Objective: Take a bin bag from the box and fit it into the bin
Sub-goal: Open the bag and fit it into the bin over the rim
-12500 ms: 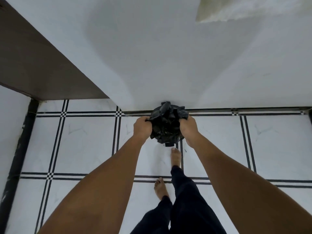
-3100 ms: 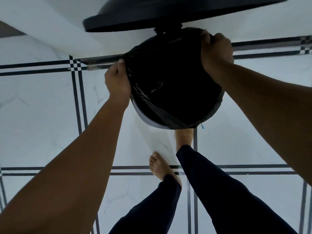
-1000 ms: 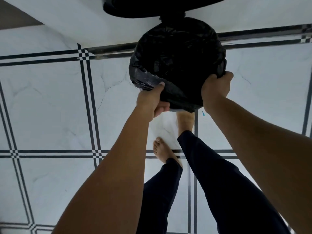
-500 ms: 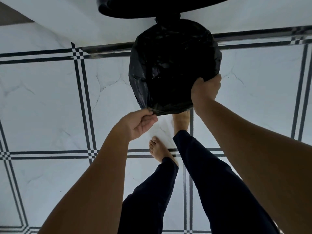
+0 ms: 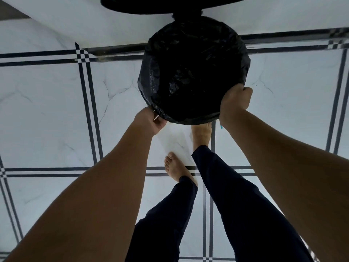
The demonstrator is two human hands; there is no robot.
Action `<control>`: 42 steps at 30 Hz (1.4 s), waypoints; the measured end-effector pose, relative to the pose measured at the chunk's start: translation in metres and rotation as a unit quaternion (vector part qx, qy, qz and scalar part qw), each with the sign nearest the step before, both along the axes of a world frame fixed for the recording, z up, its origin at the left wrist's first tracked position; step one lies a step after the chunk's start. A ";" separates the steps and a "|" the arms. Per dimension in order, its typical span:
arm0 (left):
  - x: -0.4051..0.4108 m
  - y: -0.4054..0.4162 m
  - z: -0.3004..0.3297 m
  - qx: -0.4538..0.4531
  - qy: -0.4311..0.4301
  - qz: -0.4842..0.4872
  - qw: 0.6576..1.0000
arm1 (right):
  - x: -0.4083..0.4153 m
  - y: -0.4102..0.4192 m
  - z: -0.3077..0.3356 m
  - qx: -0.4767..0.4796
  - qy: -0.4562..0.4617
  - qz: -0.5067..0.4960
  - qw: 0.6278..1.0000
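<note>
Head view: both hands (image 5: 235, 103) grip bin bag (image 5: 192, 72) near rim.

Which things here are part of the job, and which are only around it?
Part of the job: bin bag; bin lid, raised; left hand and right hand, both gripping the bag's near edge.

Only around: tiled floor; white wall; bare feet.
</note>
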State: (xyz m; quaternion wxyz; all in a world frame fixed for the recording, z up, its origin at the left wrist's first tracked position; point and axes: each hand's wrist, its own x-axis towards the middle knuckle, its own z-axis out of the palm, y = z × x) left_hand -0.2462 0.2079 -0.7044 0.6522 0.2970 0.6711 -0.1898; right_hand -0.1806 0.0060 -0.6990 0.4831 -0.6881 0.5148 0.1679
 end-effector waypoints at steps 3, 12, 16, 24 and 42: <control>-0.005 0.003 0.009 0.007 -0.055 0.044 0.997 | 0.002 0.002 -0.001 -0.013 -0.004 -0.016 1.000; 0.022 -0.005 0.021 0.372 -0.131 -0.128 0.910 | 0.018 0.008 0.010 -0.219 -0.149 0.197 0.944; 0.042 -0.004 0.014 0.312 -0.128 -0.165 0.927 | 0.021 0.012 -0.003 -0.222 -0.193 0.249 0.923; 0.061 0.027 0.009 0.348 -0.075 -0.275 0.893 | 0.043 0.004 -0.007 -0.293 -0.094 0.318 0.897; 0.114 0.016 0.005 0.500 -0.197 -0.341 0.771 | 0.082 0.023 -0.003 -0.321 -0.223 0.498 0.774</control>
